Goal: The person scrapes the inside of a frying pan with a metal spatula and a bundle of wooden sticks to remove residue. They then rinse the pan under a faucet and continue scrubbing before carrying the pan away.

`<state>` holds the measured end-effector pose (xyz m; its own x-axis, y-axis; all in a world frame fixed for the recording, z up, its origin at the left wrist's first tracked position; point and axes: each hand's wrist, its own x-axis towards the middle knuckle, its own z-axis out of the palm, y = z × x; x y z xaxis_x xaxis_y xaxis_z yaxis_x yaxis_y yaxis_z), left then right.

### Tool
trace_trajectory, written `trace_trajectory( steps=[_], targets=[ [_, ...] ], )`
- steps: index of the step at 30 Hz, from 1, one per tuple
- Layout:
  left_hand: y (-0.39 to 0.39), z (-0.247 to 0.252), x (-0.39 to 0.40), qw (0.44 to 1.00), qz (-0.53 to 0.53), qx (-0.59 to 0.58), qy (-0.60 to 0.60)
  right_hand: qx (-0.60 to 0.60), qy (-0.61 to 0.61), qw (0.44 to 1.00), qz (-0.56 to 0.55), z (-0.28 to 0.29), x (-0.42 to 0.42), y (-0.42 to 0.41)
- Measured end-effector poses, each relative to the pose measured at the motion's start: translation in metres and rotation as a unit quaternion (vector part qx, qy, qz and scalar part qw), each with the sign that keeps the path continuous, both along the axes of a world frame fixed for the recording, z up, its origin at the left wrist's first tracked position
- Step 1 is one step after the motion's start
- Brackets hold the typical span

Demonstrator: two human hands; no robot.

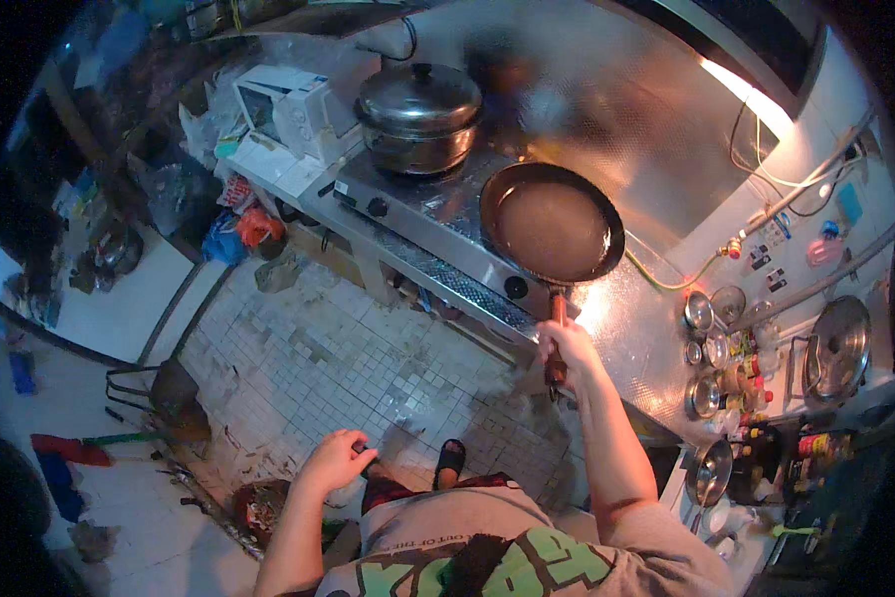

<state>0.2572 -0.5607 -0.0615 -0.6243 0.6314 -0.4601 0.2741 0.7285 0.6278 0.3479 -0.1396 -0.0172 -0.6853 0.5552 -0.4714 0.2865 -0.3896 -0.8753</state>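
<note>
My right hand (pixel 567 347) grips the reddish-brown handle (pixel 559 306) of a dark frying pan (pixel 552 224). The pan is over the right part of a metal gas stove (pixel 447 246), roughly level. Its inside looks brownish and glints near the rim; whether a thin liquid lies in it is unclear. My left hand (pixel 337 459) hangs low in front of my body, away from the stove, fingers loosely curled. A small dark spot shows between thumb and fingers, and I cannot tell whether it is a held thing. A lidded steel pot (pixel 421 123) stands on the left burner.
Left of the stove, a white box (pixel 287 112) sits on a tiled ledge. A yellow-green hose (pixel 675 286) runs along the foil-covered counter (pixel 626 358). Steel bowls (pixel 702 395) and several bottles line the right side. A dustpan (pixel 182 399) stands on the left.
</note>
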Motion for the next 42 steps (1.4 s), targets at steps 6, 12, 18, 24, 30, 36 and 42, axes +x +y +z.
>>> trace_trajectory(
  steps=[6, 12, 18, 24, 30, 36, 42],
  targets=[
    [-0.053, -0.021, -0.045, 0.999, 0.048, 0.009, -0.022, -0.027, -0.051, 0.995, 0.084, 0.011, 0.026, -0.06],
    [-0.149, -0.036, -0.13, 0.995, 0.084, 0.027, -0.039, -0.069, -0.107, 0.984, 0.121, 0.028, -0.011, -0.177],
    [-0.281, -0.023, -0.226, 0.992, 0.13, 0.002, 0.001, -0.075, -0.146, 0.957, 0.239, 0.005, -0.112, -0.291],
    [-0.418, 0.01, -0.33, 0.974, 0.216, -0.056, 0.037, -0.026, -0.144, 0.888, 0.436, -0.05, -0.29, -0.404],
    [-0.555, -0.022, -0.455, 0.937, 0.343, -0.022, 0.061, -0.014, -0.085, 0.8, 0.593, -0.078, -0.551, -0.537],
    [-0.68, -0.037, -0.558, 0.876, 0.477, -0.06, 0.025, -0.001, -0.099, 0.694, 0.713, -0.074, -0.821, -0.709],
    [-0.775, -0.027, -0.68, 0.809, 0.588, -0.015, -0.003, 0.015, -0.107, 0.614, 0.782, -0.08, -1.049, -0.874]
  ],
)
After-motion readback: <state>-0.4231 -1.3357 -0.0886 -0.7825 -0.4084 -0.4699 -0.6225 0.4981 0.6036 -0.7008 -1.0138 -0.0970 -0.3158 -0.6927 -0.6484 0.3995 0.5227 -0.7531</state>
